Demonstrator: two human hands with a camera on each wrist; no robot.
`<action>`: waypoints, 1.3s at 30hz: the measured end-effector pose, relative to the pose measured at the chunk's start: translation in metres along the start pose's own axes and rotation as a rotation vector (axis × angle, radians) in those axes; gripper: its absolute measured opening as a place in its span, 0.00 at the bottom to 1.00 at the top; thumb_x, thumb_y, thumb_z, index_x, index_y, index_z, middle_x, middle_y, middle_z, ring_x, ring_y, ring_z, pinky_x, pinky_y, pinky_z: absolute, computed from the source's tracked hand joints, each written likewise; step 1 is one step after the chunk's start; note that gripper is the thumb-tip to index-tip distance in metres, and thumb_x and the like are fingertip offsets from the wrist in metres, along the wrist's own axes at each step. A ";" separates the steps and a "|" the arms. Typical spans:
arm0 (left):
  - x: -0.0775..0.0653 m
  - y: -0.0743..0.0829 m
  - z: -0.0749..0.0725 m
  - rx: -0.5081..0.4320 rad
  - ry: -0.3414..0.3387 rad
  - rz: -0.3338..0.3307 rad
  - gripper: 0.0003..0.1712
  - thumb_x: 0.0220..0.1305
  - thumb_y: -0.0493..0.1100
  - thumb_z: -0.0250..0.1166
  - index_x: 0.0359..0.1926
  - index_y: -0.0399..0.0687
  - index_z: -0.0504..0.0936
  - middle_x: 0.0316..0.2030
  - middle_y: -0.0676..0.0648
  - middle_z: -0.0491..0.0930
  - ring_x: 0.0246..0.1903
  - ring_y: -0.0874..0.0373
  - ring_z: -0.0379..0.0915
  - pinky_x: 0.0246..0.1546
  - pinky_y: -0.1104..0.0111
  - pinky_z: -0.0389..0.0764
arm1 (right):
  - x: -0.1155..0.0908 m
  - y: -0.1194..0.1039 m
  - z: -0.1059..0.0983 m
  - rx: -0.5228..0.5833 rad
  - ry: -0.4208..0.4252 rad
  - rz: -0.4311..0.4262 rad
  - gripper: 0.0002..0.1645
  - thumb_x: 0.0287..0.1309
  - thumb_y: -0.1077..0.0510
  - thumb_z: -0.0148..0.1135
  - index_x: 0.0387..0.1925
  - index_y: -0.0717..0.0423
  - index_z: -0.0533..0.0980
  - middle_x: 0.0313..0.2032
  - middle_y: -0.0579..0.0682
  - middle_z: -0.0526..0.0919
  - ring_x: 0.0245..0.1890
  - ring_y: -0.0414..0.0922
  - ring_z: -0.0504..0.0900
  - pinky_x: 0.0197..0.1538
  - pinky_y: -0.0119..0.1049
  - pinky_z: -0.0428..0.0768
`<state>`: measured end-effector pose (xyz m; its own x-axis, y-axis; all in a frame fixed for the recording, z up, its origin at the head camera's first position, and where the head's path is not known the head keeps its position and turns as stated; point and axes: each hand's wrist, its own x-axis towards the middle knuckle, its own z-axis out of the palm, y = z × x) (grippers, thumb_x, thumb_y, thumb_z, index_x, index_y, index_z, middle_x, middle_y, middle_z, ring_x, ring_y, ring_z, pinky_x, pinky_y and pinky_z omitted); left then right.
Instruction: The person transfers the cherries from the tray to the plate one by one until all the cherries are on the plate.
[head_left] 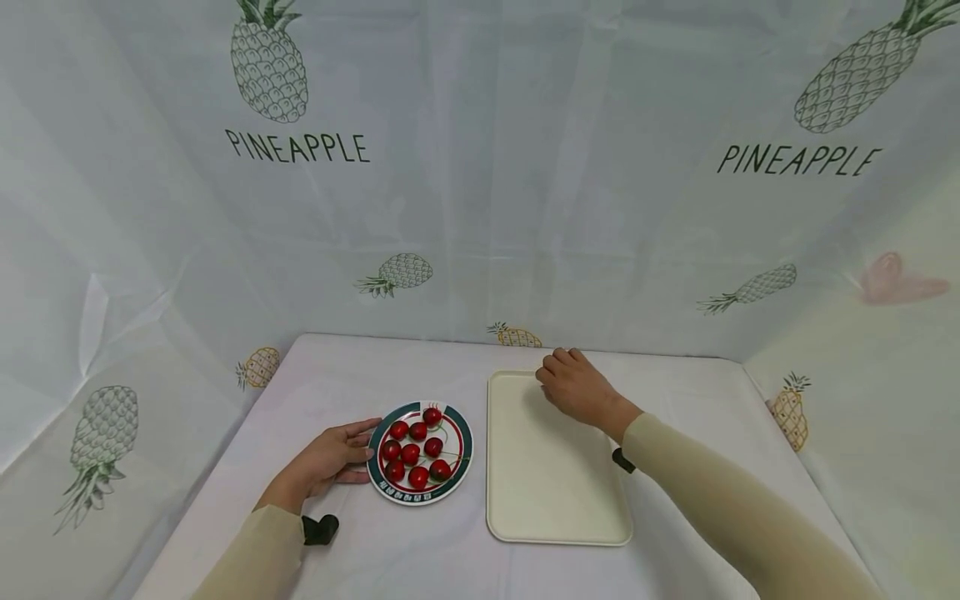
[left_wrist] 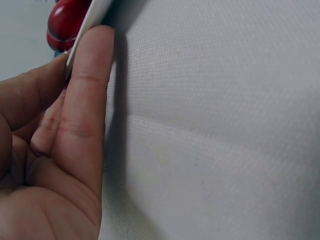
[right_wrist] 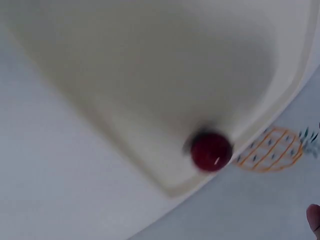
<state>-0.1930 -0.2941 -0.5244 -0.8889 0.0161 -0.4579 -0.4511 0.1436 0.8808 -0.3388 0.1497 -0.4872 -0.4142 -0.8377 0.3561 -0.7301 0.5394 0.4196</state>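
Observation:
My left hand [head_left: 330, 457] pinches the left rim of a round plate [head_left: 376, 488] with a dark green and red border. In the left wrist view the thumb and a long finger [left_wrist: 90, 75] meet at the plate's edge. Several red cherries [head_left: 410, 454] with stems lie on the plate. My right hand [head_left: 577, 387], its fingers bent, is above the far end of a cream tray [head_left: 555, 483]. One cherry [right_wrist: 211, 151] shows by the tray's corner in the right wrist view, with only a fingertip [right_wrist: 314, 220] at the right edge. Whether that hand holds its stem cannot be seen.
The tray lies right of the plate on a white-covered table [head_left: 420, 550]. A pale curtain [head_left: 465, 167] with pineapple prints stands directly behind the table and along its sides. A dark strap [head_left: 320, 530] sits at the left wrist.

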 end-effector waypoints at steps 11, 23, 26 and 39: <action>0.002 -0.002 0.002 0.014 0.015 -0.008 0.34 0.74 0.30 0.61 0.77 0.50 0.71 0.75 0.32 0.68 0.44 0.50 0.88 0.43 0.55 0.92 | -0.024 0.033 0.011 -0.014 -0.207 0.024 0.08 0.63 0.61 0.72 0.35 0.53 0.77 0.34 0.49 0.75 0.38 0.50 0.69 0.42 0.42 0.73; 0.001 0.001 0.003 0.014 0.010 -0.011 0.33 0.75 0.31 0.62 0.77 0.50 0.71 0.75 0.32 0.68 0.46 0.50 0.88 0.44 0.55 0.92 | -0.028 0.028 0.033 0.054 -0.212 0.059 0.10 0.70 0.53 0.64 0.34 0.54 0.80 0.32 0.50 0.74 0.37 0.51 0.71 0.43 0.46 0.76; 0.001 0.002 0.003 0.019 0.003 -0.007 0.34 0.75 0.31 0.62 0.78 0.50 0.70 0.75 0.32 0.68 0.46 0.49 0.89 0.44 0.55 0.92 | -0.028 0.029 0.035 0.057 -0.234 0.091 0.13 0.71 0.52 0.61 0.32 0.54 0.80 0.33 0.50 0.74 0.39 0.52 0.72 0.45 0.48 0.77; 0.002 0.001 -0.002 0.018 -0.010 -0.004 0.34 0.75 0.31 0.62 0.79 0.49 0.69 0.75 0.33 0.67 0.46 0.50 0.89 0.45 0.55 0.92 | -0.036 0.037 0.026 0.087 -0.266 0.173 0.21 0.74 0.53 0.54 0.22 0.51 0.67 0.28 0.49 0.66 0.36 0.51 0.65 0.42 0.46 0.73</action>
<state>-0.1955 -0.2962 -0.5244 -0.8863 0.0257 -0.4624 -0.4528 0.1615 0.8769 -0.3654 0.1974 -0.5061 -0.6554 -0.7335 0.1801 -0.6753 0.6759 0.2951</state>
